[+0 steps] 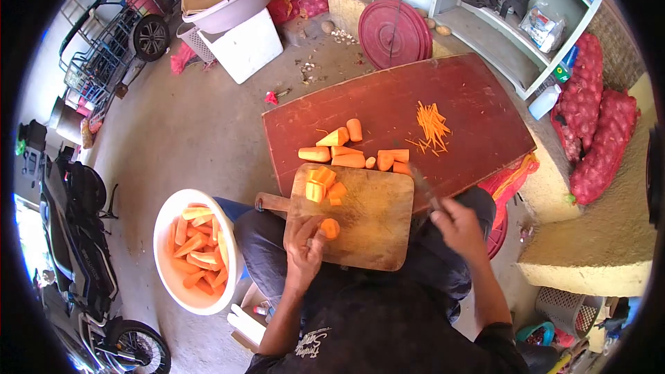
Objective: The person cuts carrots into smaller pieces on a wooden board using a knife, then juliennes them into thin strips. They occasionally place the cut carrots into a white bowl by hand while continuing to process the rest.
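My left hand (303, 248) is closed on a short carrot piece (330, 228), its round cut end facing right, over the left part of a wooden cutting board (374, 218). Carrot slices (321, 184) lie in a small heap at the board's upper left. My right hand (458, 225), off the board's right side, grips a knife (424, 192) whose blade points up and left and looks blurred. Beyond the board, several peeled carrot chunks (348, 160) rest along the near edge of a red table (478, 118). Thin carrot strips (433, 125) are piled farther right on it.
A white tub (161, 256) full of carrots stands left of my legs. Red mesh sacks (604, 145) and a grey shelf (478, 24) are at the right. A motorcycle (83, 242) is parked far left. A round red lid (395, 33) leans behind the table.
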Motion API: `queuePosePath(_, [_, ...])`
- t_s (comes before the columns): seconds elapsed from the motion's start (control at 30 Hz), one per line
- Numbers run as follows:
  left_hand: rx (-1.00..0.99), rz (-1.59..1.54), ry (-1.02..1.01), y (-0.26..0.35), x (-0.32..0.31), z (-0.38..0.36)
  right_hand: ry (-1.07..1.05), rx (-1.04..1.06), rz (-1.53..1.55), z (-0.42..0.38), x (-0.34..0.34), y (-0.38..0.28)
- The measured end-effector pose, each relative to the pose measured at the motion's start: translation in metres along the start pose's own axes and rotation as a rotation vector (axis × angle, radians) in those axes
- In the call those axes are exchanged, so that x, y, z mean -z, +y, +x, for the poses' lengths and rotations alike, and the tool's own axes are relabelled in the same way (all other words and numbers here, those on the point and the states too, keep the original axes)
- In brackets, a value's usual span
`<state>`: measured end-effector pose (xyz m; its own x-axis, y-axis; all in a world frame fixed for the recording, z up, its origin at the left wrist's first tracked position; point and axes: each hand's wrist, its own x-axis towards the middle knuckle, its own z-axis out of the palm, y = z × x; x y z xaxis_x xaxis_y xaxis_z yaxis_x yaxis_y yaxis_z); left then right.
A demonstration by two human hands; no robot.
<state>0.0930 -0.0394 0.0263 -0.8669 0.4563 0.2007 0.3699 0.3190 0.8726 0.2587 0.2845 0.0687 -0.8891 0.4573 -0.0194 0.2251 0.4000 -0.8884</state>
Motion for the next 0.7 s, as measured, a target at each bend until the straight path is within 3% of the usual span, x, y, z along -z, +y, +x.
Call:
queuePosePath(0.13, [-0.038,-0.018,0.06,0.009,-0.022,0.006,-0.06,-0.198,0.145,-0.003,0.039,-0.015])
queuePosePath(0.23, [0.005,-0.03,0.087,0.009,-0.038,0.012,-0.153,-0.19,0.181,-0.012,0.013,-0.009])
queuePosePath(0.43, [-0.218,0.369,0.102,-0.001,-0.039,0.008,-0.328,-0.249,0.313,-0.03,-0.052,-0.011])
queuePosePath(0.47, [-0.093,0.289,0.065,-0.008,-0.036,0.004,-0.339,-0.25,0.321,-0.031,-0.056,-0.015])
queuePosePath(0.6, [0.019,-0.028,0.067,-0.017,-0.027,-0.002,-0.381,-0.203,0.264,-0.032,-0.06,-0.011])
queuePosePath(0.7, [-0.15,0.089,-0.065,-0.003,-0.017,0.001,-0.401,-0.232,0.291,-0.029,-0.058,-0.017])
